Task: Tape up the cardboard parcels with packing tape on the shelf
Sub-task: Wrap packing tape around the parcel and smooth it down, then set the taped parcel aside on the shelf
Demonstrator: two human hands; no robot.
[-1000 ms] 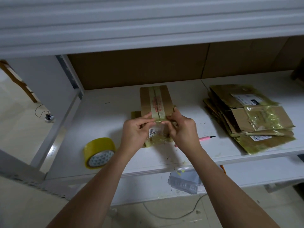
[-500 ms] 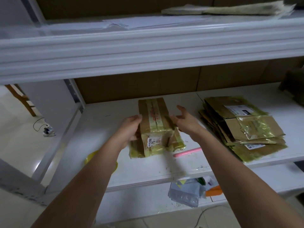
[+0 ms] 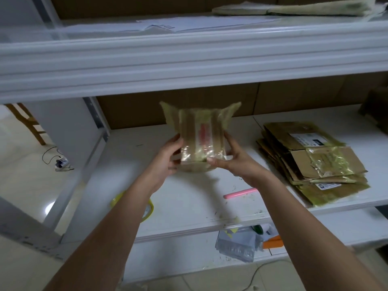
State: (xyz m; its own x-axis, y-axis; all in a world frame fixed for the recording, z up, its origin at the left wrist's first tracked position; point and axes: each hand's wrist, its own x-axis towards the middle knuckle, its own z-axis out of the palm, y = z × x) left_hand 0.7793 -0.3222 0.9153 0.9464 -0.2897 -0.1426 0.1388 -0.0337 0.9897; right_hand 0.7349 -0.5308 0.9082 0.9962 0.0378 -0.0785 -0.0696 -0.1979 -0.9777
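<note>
A taped cardboard parcel point(image 3: 201, 133) with a red-printed strip is lifted off the white shelf point(image 3: 189, 198), its yellowish tape flaps sticking up at the top corners. My left hand point(image 3: 168, 158) grips its left side and my right hand point(image 3: 228, 160) grips its right side, thumb on the glossy taped front. The yellow packing tape roll point(image 3: 148, 208) lies on the shelf near the front edge, mostly hidden behind my left forearm.
A stack of taped flat cardboard parcels point(image 3: 315, 162) lies at the right of the shelf. A pink cutter point(image 3: 240, 193) lies in front of it. The upper shelf beam point(image 3: 189, 66) hangs close above. Plastic bags point(image 3: 237, 244) sit on the lower shelf.
Both hands have taken the parcel by its sides and lifted it off the shelf, tilting it upright. The view has risen towards the upper shelf.
</note>
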